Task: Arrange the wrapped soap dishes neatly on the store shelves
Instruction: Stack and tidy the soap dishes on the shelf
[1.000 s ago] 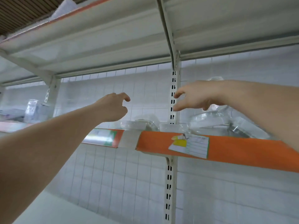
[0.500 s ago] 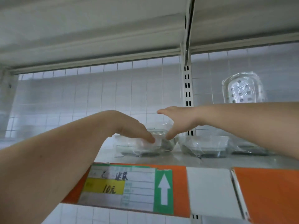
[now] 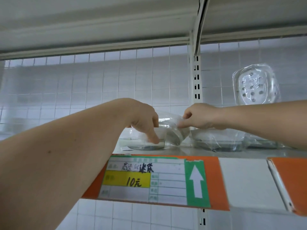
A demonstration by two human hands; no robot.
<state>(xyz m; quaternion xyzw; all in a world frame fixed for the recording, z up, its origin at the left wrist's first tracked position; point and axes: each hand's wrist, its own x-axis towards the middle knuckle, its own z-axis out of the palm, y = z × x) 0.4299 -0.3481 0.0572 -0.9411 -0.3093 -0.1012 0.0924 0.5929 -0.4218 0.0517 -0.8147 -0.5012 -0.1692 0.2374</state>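
Observation:
Several clear soap dishes in plastic wrap lie on the metal shelf point(image 3: 207, 153). My right hand point(image 3: 197, 116) pinches the top of a tilted wrapped soap dish point(image 3: 172, 130) that leans up on its edge. My left hand point(image 3: 142, 120) holds its left side, with the thumb pressing down on a flat wrapped dish point(image 3: 144, 145) underneath. To the right lies another flat wrapped dish point(image 3: 216, 140), partly behind my right forearm. One wrapped dish point(image 3: 255, 85) stands upright against the tiled back wall.
The shelf's orange front strip carries a price label point(image 3: 142, 178) with a green arrow. A slotted white upright point(image 3: 196, 80) runs behind the dishes. The underside of the upper shelf point(image 3: 116, 22) hangs close overhead. White tiles cover the back wall.
Both hands have closed onto the middle wrapped dish and tipped it up onto its edge. My left thumb now presses the flat dish below. The view has moved slightly closer.

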